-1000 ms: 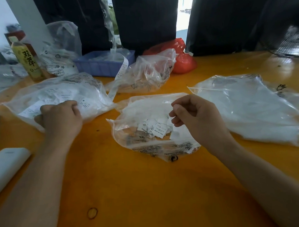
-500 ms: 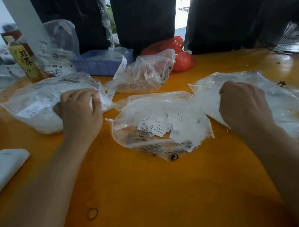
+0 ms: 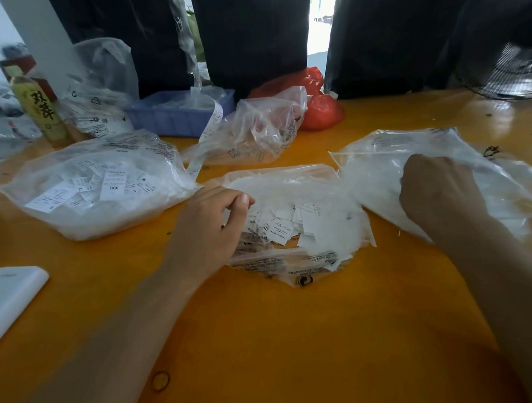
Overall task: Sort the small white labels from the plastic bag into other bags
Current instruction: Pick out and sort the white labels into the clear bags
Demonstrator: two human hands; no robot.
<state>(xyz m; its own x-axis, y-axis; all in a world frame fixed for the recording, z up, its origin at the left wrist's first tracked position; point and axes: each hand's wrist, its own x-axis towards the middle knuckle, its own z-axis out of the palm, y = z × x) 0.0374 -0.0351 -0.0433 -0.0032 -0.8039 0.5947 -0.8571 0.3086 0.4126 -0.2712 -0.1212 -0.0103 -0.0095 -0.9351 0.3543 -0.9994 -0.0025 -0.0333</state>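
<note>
The small white labels (image 3: 283,225) lie loose in the open middle bag (image 3: 304,264), a clear plastic bag near the centre of the orange table (image 3: 283,339). The left hand (image 3: 210,226) sits at the left side of that bag's mouth, fingers curled with the thumb against the forefinger – whether a label is pinched between them cannot be told. The right hand (image 3: 439,193) rests on the right bag (image 3: 503,181), which lies toward the table's right edge; it shows only its back, fingers curled down into the plastic, and it appears to grip the film, though the fingertips are hidden.

Toward the left edge lies the left bag (image 3: 101,182), full of white labels, one reading XXL. Behind the middle bag a crumpled clear bag (image 3: 261,131) lies with a strip of labels (image 3: 206,137) trailing from the blue tray (image 3: 177,118) at the far edge. A red bag (image 3: 320,109) lies beside it – just touching the crumpled one. At the far left corner stands a bottle (image 3: 40,112) with a yellow label, and a white flat object (image 3: 4,299) lies at the near left edge.
</note>
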